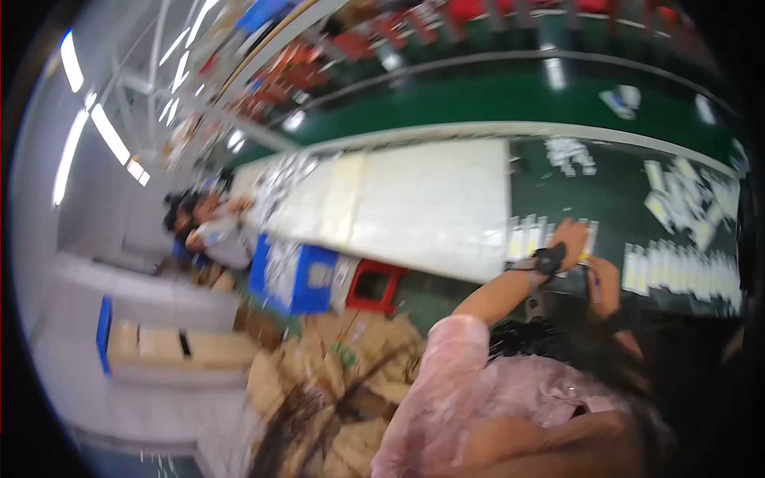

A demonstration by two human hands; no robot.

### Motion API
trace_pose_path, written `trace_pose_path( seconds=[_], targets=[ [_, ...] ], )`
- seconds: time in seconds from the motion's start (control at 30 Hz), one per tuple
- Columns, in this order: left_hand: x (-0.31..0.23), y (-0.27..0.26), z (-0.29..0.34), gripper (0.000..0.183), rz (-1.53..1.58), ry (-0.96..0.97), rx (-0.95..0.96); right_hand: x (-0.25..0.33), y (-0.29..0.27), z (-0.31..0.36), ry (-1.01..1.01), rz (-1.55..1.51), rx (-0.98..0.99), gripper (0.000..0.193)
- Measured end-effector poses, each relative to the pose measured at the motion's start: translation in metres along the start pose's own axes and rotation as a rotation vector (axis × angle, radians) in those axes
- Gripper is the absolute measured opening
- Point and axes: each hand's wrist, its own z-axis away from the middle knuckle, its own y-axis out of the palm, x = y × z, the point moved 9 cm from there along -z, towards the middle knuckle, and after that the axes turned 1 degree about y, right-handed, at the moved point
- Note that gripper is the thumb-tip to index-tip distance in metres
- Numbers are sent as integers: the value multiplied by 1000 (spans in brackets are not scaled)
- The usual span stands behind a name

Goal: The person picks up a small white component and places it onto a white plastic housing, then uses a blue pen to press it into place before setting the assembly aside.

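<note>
My left hand (569,240), with a dark band at the wrist, lies over a short row of white-and-yellow strips (524,239) on the dark green tabletop (550,190). Blur hides how its fingers are set. Close beside it, my right hand (604,284) is curled at the table's near edge, beside a yellow-and-white strip (590,233). A slim dark thing shows at its fingers, too blurred to name. To the right stands a longer row of similar strips (677,271).
Loose strips (692,199) lie heaped at far right, and small white pieces (569,154) farther back. A pale board (414,203) covers the table's left part. Left of me are a blue bin (313,279), a red stool (373,285) and brown sacking (319,362). Two people (209,223) sit farther off.
</note>
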Motion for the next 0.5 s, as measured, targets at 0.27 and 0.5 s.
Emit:
trace_pose_path(
  seconds=[0.27, 0.5],
  targets=[
    [-1, -17, 26, 43, -99, -11, -94, 57, -27, 62, -15, 56, -128, 17],
    [18, -96, 115, 43, 28, -272, -291, 72, -25, 161, 210, -100, 5, 26]
  ],
)
